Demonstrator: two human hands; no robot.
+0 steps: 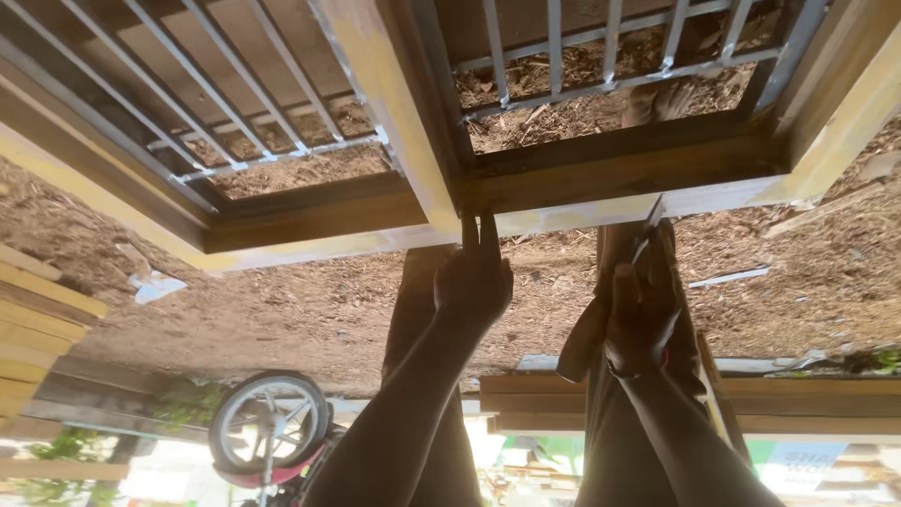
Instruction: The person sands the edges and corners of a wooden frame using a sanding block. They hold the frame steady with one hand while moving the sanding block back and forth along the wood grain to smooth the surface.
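A wooden window frame (pixel 563 178) with grey metal bars lies on a sawdust-covered ground, its edges smeared with pale yellow filler. My left hand (pixel 474 282) reaches up from the bottom of the view, two straight fingers pressed on the frame's lower edge near the middle post. To its right, my right hand (pixel 643 314) grips a thin flat-bladed scraper (pixel 648 230) whose tip meets the same filler-coated edge. A beige piece (pixel 582 343) hangs by that hand. My trouser legs show behind both arms.
The whole view is upside down. Wood shavings cover the ground (pixel 282 310). Stacked pale planks (pixel 38 324) sit at the left, dark timbers (pixel 807 399) at the lower right. A small bicycle wheel (pixel 269 422) stands at the bottom left. White scraps (pixel 155 284) lie on the shavings.
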